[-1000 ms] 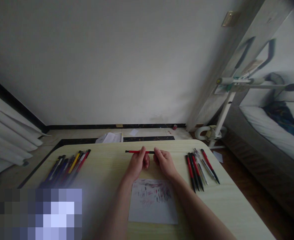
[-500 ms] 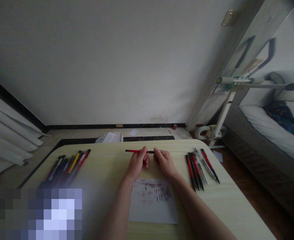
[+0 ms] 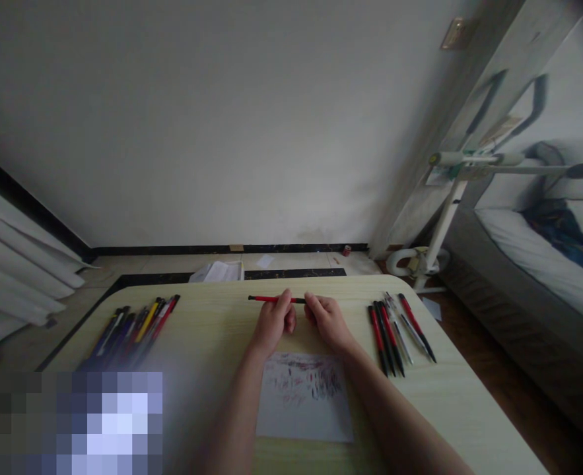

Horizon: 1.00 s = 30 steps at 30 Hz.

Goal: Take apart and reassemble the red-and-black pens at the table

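Note:
A red pen with black ends [image 3: 267, 299] is held level above the pale wooden table [image 3: 212, 330]. My left hand [image 3: 273, 324] pinches its middle, and my right hand [image 3: 327, 321] pinches its right end. Both hands hover just beyond a white sheet of paper [image 3: 303, 396] covered with red and dark scribbles. A bunch of several pens [image 3: 133, 328] lies on the left of the table. Another row of several red and black pens [image 3: 395, 328] lies on the right.
The table's far edge faces a floor with loose papers [image 3: 219, 271] and a white wall. A white stand [image 3: 440, 218] and a bed [image 3: 543, 257] are at the right. White curtains [image 3: 14, 264] hang at the left. A blurred patch covers the lower left corner.

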Each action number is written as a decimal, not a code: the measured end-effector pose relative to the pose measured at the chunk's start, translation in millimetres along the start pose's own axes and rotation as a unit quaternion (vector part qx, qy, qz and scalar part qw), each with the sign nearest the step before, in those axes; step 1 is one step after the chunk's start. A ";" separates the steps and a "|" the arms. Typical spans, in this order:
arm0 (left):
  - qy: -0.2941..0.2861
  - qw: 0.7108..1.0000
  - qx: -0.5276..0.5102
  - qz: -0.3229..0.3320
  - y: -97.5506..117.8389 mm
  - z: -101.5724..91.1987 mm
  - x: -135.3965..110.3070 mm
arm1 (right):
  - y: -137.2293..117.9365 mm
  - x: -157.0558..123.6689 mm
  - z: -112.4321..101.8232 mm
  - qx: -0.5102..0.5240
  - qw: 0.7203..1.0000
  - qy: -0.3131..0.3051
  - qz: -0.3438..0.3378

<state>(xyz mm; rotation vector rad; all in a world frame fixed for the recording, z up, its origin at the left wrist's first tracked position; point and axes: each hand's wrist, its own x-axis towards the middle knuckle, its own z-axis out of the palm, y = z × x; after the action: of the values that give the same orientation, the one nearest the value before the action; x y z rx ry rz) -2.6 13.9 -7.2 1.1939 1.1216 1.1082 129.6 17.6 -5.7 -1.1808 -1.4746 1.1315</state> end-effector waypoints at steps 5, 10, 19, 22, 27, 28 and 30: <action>0.008 1.000 0.002 -0.003 0.7 0.5 -0.2 | -2.4 -1.1 -0.5 0.002 1.000 -0.006 -0.006; 0.002 0.999 -0.031 -0.012 -1.0 0.5 0.7 | -3.0 -1.8 1.2 0.010 1.000 0.010 -0.002; 0.004 0.997 -0.069 -0.024 -4.0 0.4 2.4 | -3.1 -0.8 1.6 0.026 1.000 0.005 -0.004; 0.001 0.997 -0.076 -0.019 -4.7 0.4 2.5 | -2.2 -0.8 2.4 0.030 1.000 0.008 -0.004; -0.001 0.994 -0.102 -0.025 -4.3 -0.1 3.1 | -2.6 -0.3 2.7 0.031 0.999 0.023 -0.002; 0.002 0.994 -0.110 -0.028 -3.9 -0.3 3.2 | -3.0 -0.1 2.4 0.030 0.999 0.032 0.000; 0.006 0.991 -0.128 -0.035 -2.8 -0.7 3.2 | -3.5 0.3 1.9 0.029 0.998 0.049 0.008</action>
<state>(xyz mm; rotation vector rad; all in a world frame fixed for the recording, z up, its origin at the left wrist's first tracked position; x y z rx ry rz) -2.8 17.0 -10.2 0.9422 0.9890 1.1683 127.2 17.2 -2.5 -1.1932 -1.3520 1.1040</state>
